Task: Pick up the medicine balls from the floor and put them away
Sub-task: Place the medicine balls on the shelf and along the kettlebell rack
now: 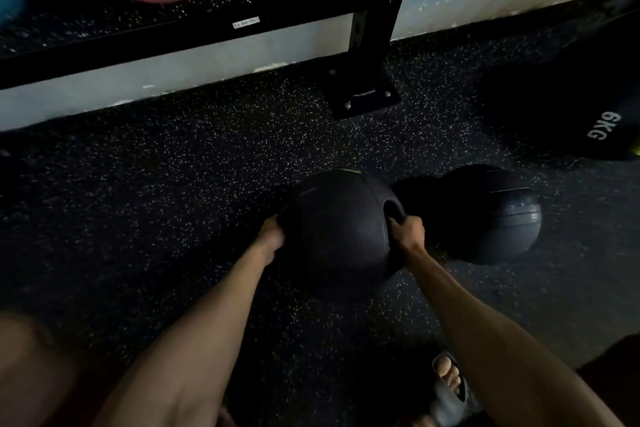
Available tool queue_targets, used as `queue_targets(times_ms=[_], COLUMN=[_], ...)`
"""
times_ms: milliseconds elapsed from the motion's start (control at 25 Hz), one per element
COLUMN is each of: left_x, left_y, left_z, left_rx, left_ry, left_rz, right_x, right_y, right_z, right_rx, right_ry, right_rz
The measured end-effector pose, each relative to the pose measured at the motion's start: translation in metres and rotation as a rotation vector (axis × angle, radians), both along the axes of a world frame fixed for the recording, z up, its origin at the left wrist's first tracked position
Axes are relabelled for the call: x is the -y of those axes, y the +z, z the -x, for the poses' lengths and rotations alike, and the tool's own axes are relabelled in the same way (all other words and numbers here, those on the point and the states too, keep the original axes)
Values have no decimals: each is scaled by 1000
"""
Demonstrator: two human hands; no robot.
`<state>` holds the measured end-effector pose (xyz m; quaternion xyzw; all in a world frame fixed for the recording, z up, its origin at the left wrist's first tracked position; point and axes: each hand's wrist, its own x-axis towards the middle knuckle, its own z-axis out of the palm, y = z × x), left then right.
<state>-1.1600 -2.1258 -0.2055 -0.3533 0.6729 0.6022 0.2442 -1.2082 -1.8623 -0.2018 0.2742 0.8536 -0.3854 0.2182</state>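
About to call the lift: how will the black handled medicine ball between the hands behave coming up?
The black rubber medicine ball with cut-out grips is probably heavy for its size; a neighbouring black ball reads 6KG. It looks stiff, holding its round shape. The right hand hooks a grip slot and the left hand cups the side, so slipping seems unlikely, though it may roll if released.

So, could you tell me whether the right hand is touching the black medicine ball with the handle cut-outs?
Touching. The head view shows the right hand with its fingers hooked into the handle cut-out of the black medicine ball, while the left hand presses against its opposite side.
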Motion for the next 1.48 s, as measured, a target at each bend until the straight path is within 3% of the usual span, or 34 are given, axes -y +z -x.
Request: queue_targets(times_ms=[160, 280, 560, 800, 1040, 1200, 1480], left_x=[23, 38, 59, 71, 102, 120, 154], left_y=[49, 124, 411, 701, 914, 1008, 1109], left_z=[10, 33, 57, 55, 53, 49, 24], left_rx=[-101, -220, -415, -480, -709, -869, -1072], left_ry=[20, 57, 297, 395, 205, 223, 297], left_rz=[23, 48, -33, -73, 257, 508, 538], right_x=[26, 43, 69, 91, 117, 129, 167], right_y=[52, 127, 407, 697, 928, 1025, 1123], right_z=[18, 44, 64, 66, 71, 56, 35], right_rx=[-114, -238, -431, -545, -709, -841, -972], right_ry=[33, 47, 19, 49, 83, 52, 66], right_rz=[14, 14, 94, 139, 200, 249, 394])
